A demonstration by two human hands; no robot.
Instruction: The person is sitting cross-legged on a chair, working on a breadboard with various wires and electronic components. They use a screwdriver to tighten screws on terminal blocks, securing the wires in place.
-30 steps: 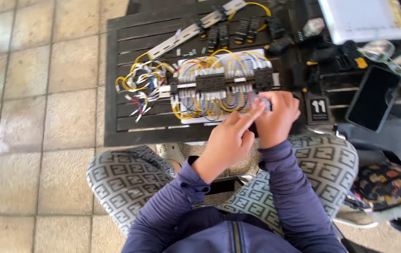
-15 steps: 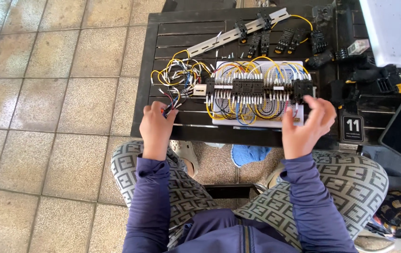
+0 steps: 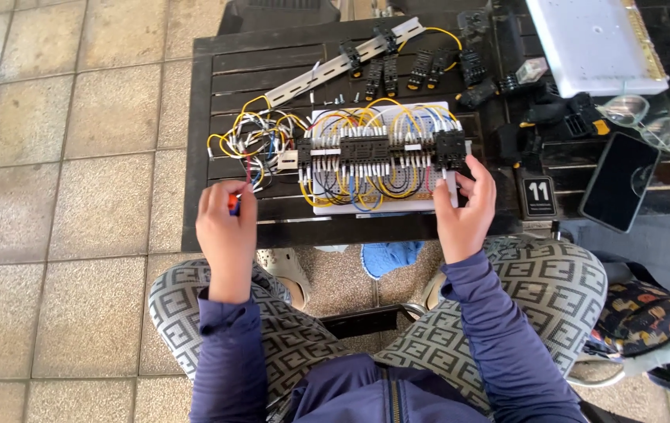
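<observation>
You sit over a floor of large square stone tiles, beige and mottled, with pale grout lines running straight between them. In front of you stands a low table of dark slats, its near edge just above your knees. A second dark surface adjoins it on the right. Soft, even daylight falls across the tiles and leaves only faint shadows under the table's near edge. At the top edge, behind the table, you can make out part of a dark piece of furniture, too cropped to tell what it is
</observation>
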